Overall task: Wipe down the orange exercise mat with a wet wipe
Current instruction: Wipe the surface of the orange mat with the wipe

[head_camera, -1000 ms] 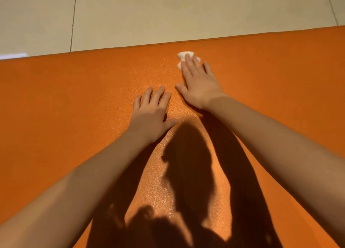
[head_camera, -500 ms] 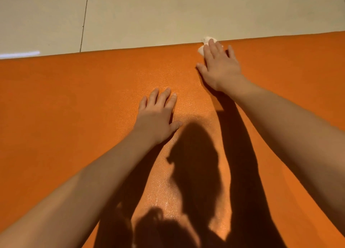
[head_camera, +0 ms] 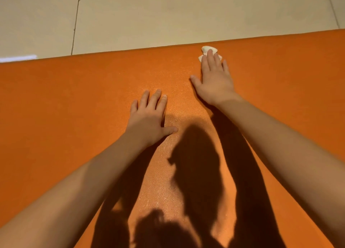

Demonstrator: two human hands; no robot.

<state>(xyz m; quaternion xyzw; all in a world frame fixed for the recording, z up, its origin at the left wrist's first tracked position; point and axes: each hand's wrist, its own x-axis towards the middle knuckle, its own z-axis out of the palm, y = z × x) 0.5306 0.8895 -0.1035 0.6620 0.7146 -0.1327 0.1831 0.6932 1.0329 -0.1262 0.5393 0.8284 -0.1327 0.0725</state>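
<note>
So, your right hand (head_camera: 214, 83): fingers straight, together, pressing wipe (head_camera: 206, 49) near the mat's far edge, upper right.
Your left hand (head_camera: 147, 118): flat, fingers slightly apart, centre.
Mat (head_camera: 74, 98): fills the lower frame.

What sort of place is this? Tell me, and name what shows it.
Probably an indoor floor, at home or in a gym; which, I cannot tell. Glossy pale floor tiles with grout lines lie beyond an orange exercise mat spread flat, where the right hand presses a wet wipe.
</note>
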